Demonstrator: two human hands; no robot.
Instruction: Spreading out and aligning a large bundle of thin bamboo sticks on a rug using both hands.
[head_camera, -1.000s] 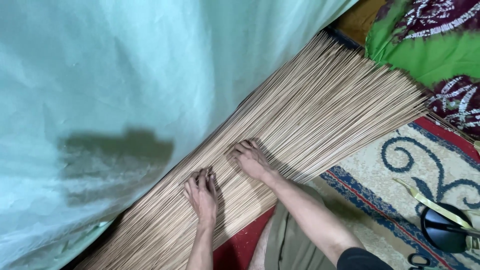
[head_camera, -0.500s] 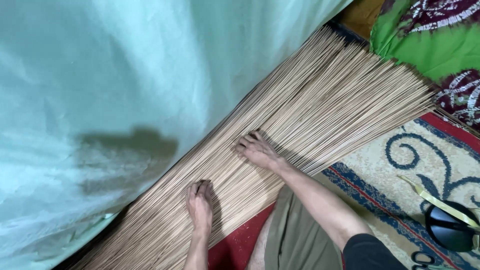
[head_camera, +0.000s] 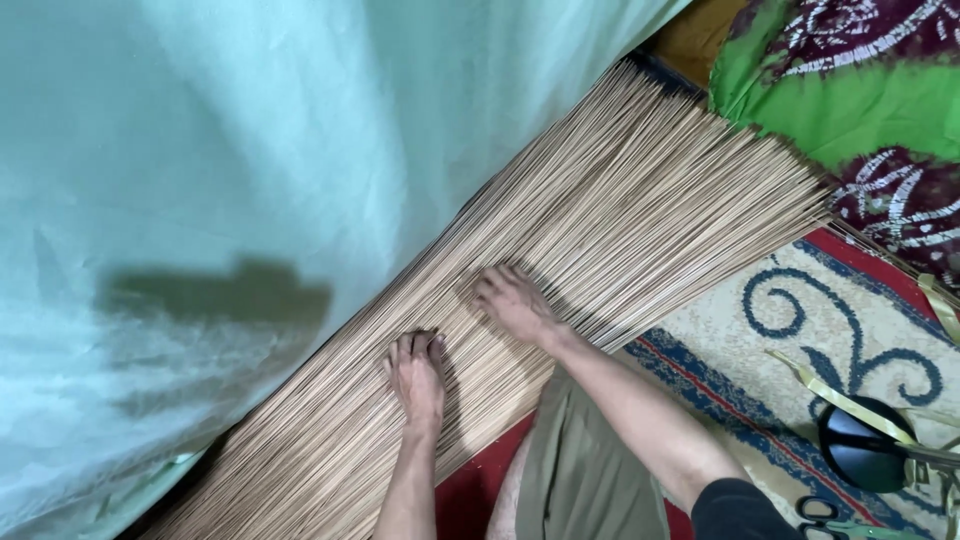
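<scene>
Thin, straight tan sticks (head_camera: 620, 210) fanned flat over patterned rug (head_camera: 800, 320); left hand (head_camera: 418, 368) and right hand (head_camera: 515, 300) apart, palms flat on them, gripping nothing.

No packages, labels, signs or screens in view

We find nothing of that kind anywhere in the picture: no box, bag or wrapper, no tag or sticker, no sign and no display, from twelve o'clock round to twelve again
</scene>
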